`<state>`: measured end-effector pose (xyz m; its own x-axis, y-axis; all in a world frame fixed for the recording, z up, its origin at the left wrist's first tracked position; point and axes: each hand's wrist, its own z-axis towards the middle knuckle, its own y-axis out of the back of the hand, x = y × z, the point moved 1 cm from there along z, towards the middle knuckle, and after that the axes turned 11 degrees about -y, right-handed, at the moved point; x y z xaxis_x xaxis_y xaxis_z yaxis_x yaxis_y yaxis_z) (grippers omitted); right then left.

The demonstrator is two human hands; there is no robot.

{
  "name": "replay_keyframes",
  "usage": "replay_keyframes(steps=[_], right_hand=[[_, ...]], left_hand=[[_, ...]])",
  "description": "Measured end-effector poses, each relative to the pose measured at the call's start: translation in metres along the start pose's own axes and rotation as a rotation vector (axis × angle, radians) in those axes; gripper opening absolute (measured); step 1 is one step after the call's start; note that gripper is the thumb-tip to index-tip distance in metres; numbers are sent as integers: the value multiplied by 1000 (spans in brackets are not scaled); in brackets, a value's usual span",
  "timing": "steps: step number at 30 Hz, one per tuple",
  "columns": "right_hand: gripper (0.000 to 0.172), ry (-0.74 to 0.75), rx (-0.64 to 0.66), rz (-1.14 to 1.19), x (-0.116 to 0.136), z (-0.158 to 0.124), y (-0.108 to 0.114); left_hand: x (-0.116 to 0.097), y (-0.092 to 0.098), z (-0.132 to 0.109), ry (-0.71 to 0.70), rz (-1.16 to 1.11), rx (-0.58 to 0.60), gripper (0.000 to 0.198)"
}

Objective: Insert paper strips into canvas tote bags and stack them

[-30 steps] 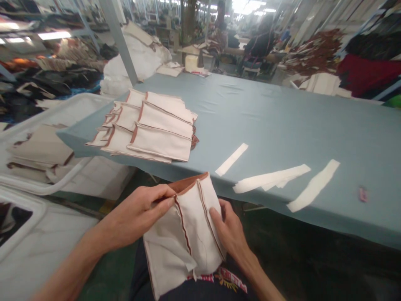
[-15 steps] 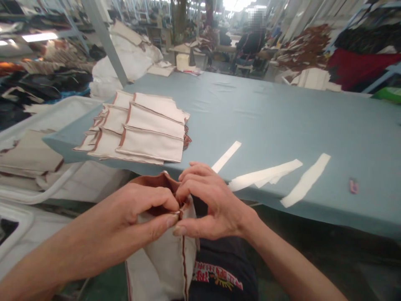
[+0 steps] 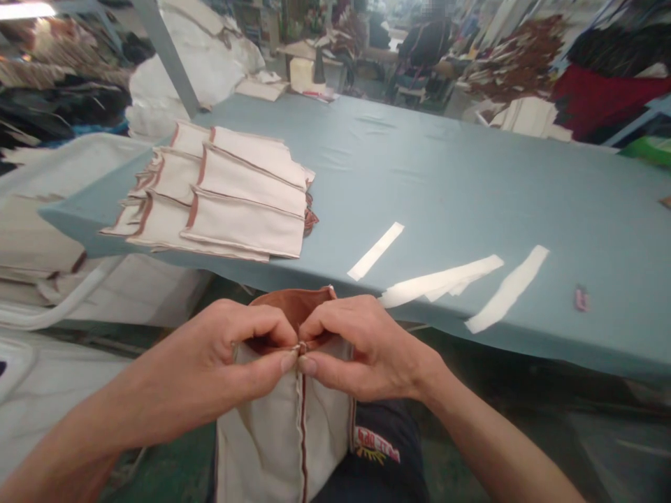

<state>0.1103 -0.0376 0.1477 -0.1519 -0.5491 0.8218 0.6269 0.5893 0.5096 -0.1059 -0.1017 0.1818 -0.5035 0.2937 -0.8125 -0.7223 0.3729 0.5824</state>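
Observation:
A cream fabric pouch (image 3: 262,426) with a brown inside hangs upright in front of me, its mouth at the top and a brown-edged seam running down its near side. My left hand (image 3: 231,349) pinches the rim just left of that seam between thumb and forefinger. Just right of the seam, my right hand (image 3: 356,342) pinches the same rim, and the two thumb tips almost meet. The fingertips inside the mouth are partly hidden. Below, the pouch rests against dark clothing with a printed patch (image 3: 376,446).
On the blue-green table (image 3: 445,188) lie stacked cream pieces with brown edges (image 3: 246,216), several white strips (image 3: 440,281) and a small pink object (image 3: 581,298). White bins (image 3: 73,300) with fabric stand at the left. A person (image 3: 423,49) sits in the background.
My right hand has come down from over the pouch's rim and now pinches it beside my left hand. The mouth is spread wider and the seam faces me. The view has tilted down slightly.

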Motion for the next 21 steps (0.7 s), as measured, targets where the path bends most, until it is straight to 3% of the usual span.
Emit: replay_keyframes(steps=[3,8,12,16,21], right_hand=[[25,-9,-7,35,1,1,-4],[42,-140,121,237,-1,5,-10],[34,-228,132,307,-2,6,-15],[23,-260,52,233,1,7,-20],[23,-286,7,223,10,7,-20]], left_hand=[[2,1,-1,4,-85,-10,25],[6,5,-3,-32,-149,31,27],[11,1,-6,6,-162,-18,28],[12,-3,-8,53,-158,-10,30],[6,-2,-9,-19,-204,-36,28]])
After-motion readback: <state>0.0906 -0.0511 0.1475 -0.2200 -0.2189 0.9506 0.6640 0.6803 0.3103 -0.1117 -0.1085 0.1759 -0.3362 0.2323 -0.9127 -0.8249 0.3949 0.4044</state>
